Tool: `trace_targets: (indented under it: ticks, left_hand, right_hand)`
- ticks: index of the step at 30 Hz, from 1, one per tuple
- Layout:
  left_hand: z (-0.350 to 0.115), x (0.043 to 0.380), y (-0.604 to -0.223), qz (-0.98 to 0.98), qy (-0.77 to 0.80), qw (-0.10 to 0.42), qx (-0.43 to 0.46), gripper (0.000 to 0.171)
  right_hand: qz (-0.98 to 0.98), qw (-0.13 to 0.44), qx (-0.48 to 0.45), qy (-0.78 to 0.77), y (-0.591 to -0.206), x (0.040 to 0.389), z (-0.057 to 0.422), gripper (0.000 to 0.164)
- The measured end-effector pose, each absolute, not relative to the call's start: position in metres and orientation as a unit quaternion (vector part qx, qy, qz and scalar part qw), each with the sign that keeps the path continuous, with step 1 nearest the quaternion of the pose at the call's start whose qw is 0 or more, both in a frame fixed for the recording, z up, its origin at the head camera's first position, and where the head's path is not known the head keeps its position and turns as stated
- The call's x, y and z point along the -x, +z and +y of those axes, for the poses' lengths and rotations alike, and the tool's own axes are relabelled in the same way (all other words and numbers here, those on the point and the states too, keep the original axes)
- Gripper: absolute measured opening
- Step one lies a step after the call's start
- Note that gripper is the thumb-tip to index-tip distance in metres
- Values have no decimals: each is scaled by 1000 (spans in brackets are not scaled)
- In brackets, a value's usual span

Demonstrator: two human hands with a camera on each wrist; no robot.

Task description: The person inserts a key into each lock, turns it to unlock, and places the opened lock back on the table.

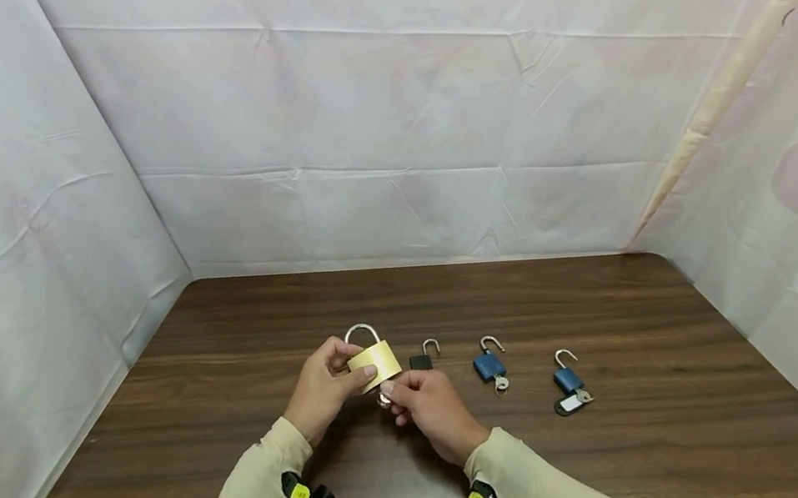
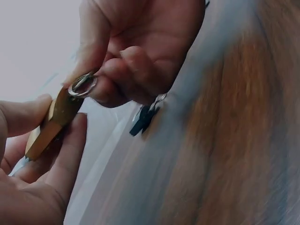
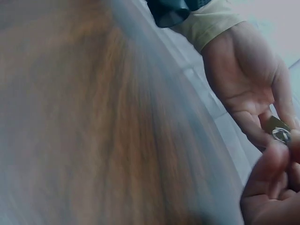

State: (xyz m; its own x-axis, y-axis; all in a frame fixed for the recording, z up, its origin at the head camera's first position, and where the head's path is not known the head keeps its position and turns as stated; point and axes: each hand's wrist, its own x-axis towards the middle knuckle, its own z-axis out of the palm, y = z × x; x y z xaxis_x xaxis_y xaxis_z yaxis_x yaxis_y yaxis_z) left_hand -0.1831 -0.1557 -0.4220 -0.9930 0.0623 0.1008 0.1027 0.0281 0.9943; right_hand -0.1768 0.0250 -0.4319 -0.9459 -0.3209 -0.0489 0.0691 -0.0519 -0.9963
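Observation:
Between the thumb and fingers of my left hand [image 1: 321,392] a brass padlock [image 1: 375,366] is held up above the table, its silver shackle [image 1: 360,327] pointing away from me. My right hand [image 1: 431,413] is at the padlock's lower end, thumb and fingers pinching a key [image 1: 384,401] there. The left wrist view shows a metal key ring [image 2: 95,86] hanging at that end of the lock, against the right fingertips. Most of the key's blade is hidden by the fingers and the lock.
Right of my hands, a small black padlock [image 1: 420,361] and two blue padlocks, one nearer [image 1: 489,367] and one farther right [image 1: 568,380], lie with shackles raised. Keys sit at both blue ones; a black-edged tag [image 1: 569,405] is by the right one. White cloth [image 1: 382,117] surrounds the wooden table [image 1: 654,350].

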Motion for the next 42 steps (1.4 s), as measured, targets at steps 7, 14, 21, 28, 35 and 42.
trace_targets:
  ticks: [7, 14, 21, 28, 35, 42]
  left_hand:
    - [-145, 179, -424, -685, -727, 30, 38, 36]
    - [-137, 179, -425, -662, -746, 57, 45, 37]
    - [-139, 181, -430, -628, -771, 73, 82, 39]
    - [-130, 181, -425, -605, -791, 89, 26, 43]
    - [-124, 182, -417, -610, -784, 114, 12, 38]
    - [-124, 177, -416, -647, -752, 122, 45, 41]
  right_hand:
    - [574, 150, 50, -804, -437, 175, 26, 19]
    - [549, 136, 25, -824, -430, 172, 26, 20]
    - [497, 181, 17, -849, -425, 171, 24, 18]
    - [522, 137, 38, -841, -424, 171, 25, 18]
    - [573, 110, 52, -810, -421, 172, 30, 27]
    - [580, 105, 60, -806, -419, 173, 26, 20]
